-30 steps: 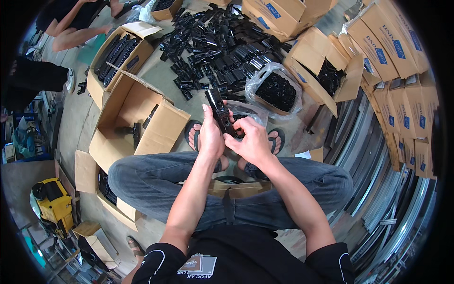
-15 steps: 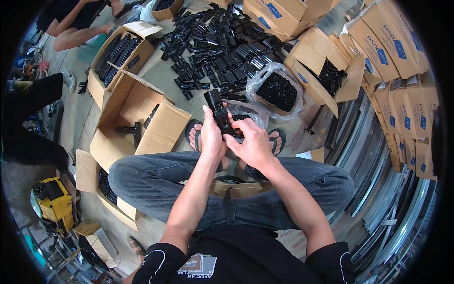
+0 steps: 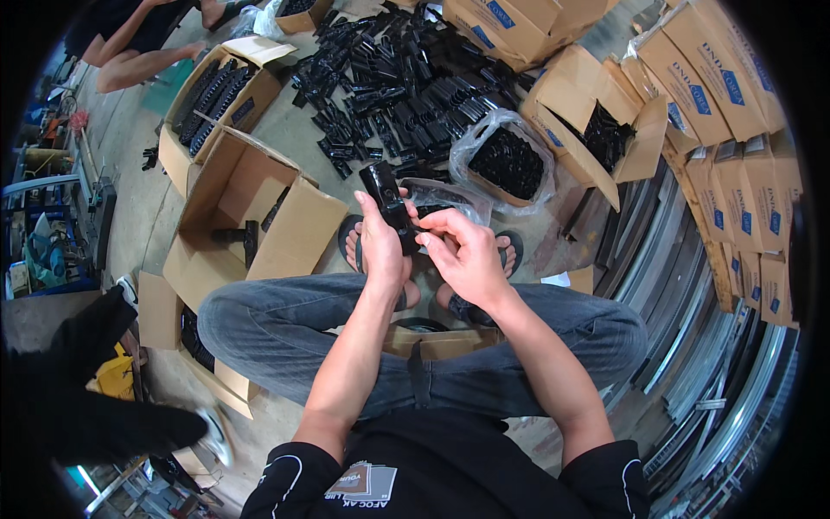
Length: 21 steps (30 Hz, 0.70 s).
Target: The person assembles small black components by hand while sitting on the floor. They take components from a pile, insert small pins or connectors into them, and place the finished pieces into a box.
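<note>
A glossy black tube-shaped fitting (image 3: 381, 189) is gripped in my left hand (image 3: 383, 243), tilted with its upper end away from me. Thumb and fingers wrap round its lower part. Against its right side, my right hand (image 3: 468, 262) has thumb and index finger pinched together; anything between them is too small to make out. Just behind the hands lies a clear plastic bag (image 3: 458, 201) of black parts, partly hidden. A larger clear bag (image 3: 478, 149) lines a carton full of small black pieces (image 3: 506, 169).
A heap of black fittings (image 3: 406, 95) spreads over the floor ahead. An open carton (image 3: 298, 227) with a few fittings stands at left, another of ribbed black parts (image 3: 212, 99) beyond. At right are stacked cartons (image 3: 735, 203) and long metal profiles (image 3: 683, 320). A person's leg (image 3: 130, 424) is at lower left.
The fitting has turned and tipped slightly left in my left hand. My right fingers have drawn into a pinch at its side. The person at left has moved nearer the lower left.
</note>
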Each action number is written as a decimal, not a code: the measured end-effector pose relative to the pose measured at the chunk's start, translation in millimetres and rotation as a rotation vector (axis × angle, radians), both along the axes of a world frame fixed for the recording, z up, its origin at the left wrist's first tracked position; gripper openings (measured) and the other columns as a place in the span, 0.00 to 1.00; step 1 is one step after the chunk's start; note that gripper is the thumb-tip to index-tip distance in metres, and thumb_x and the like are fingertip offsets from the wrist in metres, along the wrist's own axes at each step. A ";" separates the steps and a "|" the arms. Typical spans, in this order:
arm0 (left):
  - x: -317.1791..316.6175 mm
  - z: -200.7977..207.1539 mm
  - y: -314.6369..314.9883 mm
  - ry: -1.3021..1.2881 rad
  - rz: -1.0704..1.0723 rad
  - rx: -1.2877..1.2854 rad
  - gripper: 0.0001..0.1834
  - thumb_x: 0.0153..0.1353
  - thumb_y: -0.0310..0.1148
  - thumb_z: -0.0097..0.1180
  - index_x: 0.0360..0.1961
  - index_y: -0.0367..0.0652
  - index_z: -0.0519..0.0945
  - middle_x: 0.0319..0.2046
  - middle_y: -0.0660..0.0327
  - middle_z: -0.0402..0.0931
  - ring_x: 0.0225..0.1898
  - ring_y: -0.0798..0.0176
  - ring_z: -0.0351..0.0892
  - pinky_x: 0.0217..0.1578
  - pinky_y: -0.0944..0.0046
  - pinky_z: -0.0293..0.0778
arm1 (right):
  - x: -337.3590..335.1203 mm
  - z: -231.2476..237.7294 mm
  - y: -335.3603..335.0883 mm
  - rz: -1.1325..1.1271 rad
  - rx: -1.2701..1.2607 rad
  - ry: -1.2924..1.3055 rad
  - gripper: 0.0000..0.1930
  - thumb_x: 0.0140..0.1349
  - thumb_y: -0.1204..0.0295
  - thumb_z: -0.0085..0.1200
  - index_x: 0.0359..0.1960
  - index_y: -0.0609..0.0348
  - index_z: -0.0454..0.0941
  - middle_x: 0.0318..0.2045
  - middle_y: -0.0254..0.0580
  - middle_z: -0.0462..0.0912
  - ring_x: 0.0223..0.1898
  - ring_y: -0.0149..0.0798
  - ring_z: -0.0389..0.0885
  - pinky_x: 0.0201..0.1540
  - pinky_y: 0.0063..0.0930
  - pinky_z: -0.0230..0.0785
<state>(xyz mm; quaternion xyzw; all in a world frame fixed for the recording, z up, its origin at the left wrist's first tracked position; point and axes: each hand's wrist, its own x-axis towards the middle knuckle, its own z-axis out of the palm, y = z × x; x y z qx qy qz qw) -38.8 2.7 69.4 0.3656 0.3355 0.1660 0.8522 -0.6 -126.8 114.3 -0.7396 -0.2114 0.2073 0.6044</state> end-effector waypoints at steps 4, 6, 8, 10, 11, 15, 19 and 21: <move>0.7 -2.7 1.5 -0.047 0.023 -0.111 0.37 0.73 0.64 0.27 0.46 0.40 0.75 0.27 0.62 0.77 0.25 0.70 0.74 0.25 0.70 0.73 | 2.1 0.3 2.3 0.021 0.021 -0.101 0.09 0.60 0.76 0.60 0.42 0.64 0.80 0.30 0.47 0.86 0.29 0.33 0.84 0.33 0.24 0.73; 0.3 -3.6 1.5 -0.057 0.032 -0.141 0.36 0.73 0.64 0.28 0.45 0.40 0.75 0.27 0.63 0.76 0.24 0.69 0.74 0.26 0.70 0.73 | 2.4 -0.6 1.0 0.020 0.001 -0.066 0.09 0.60 0.77 0.60 0.42 0.64 0.80 0.31 0.46 0.86 0.30 0.32 0.84 0.34 0.24 0.73; 0.0 -6.8 3.4 -0.026 0.056 -0.176 0.35 0.74 0.62 0.30 0.45 0.38 0.73 0.27 0.60 0.74 0.28 0.67 0.74 0.30 0.67 0.74 | 2.1 -3.2 1.2 0.021 -0.016 -0.033 0.09 0.60 0.77 0.60 0.43 0.64 0.80 0.31 0.45 0.86 0.31 0.31 0.84 0.35 0.23 0.74; -0.3 -9.0 4.0 -0.025 0.047 -0.164 0.35 0.74 0.62 0.30 0.45 0.38 0.73 0.26 0.60 0.74 0.28 0.67 0.74 0.31 0.67 0.74 | 1.1 -6.1 2.3 0.022 0.104 0.060 0.08 0.63 0.81 0.59 0.44 0.66 0.79 0.34 0.34 0.83 0.34 0.19 0.77 0.36 0.16 0.70; -0.5 -10.1 4.3 -0.023 0.036 -0.152 0.35 0.74 0.63 0.31 0.45 0.37 0.73 0.26 0.60 0.74 0.28 0.67 0.74 0.32 0.68 0.74 | 1.7 -5.1 1.9 0.006 0.077 0.090 0.09 0.60 0.82 0.59 0.43 0.66 0.80 0.34 0.40 0.85 0.36 0.26 0.82 0.40 0.23 0.74; 3.6 -6.3 -1.2 0.017 0.080 -0.135 0.35 0.74 0.62 0.32 0.45 0.37 0.74 0.27 0.61 0.75 0.28 0.67 0.74 0.33 0.68 0.74 | -1.0 -13.1 3.8 0.009 0.126 0.142 0.08 0.61 0.81 0.59 0.43 0.67 0.80 0.34 0.39 0.85 0.36 0.25 0.81 0.40 0.22 0.74; 1.9 -3.6 -4.3 0.072 0.066 -0.023 0.36 0.74 0.62 0.32 0.46 0.37 0.76 0.28 0.61 0.77 0.30 0.68 0.75 0.35 0.69 0.74 | -4.5 -10.0 7.3 -0.008 0.166 0.231 0.07 0.62 0.82 0.58 0.42 0.68 0.80 0.34 0.39 0.85 0.36 0.25 0.81 0.42 0.21 0.74; 2.0 -1.8 -6.9 0.071 0.060 0.007 0.36 0.74 0.62 0.31 0.46 0.37 0.76 0.28 0.61 0.77 0.30 0.68 0.76 0.36 0.69 0.74 | -4.7 -10.8 8.0 -0.014 0.182 0.242 0.07 0.63 0.82 0.58 0.42 0.68 0.80 0.34 0.39 0.85 0.37 0.25 0.81 0.42 0.21 0.74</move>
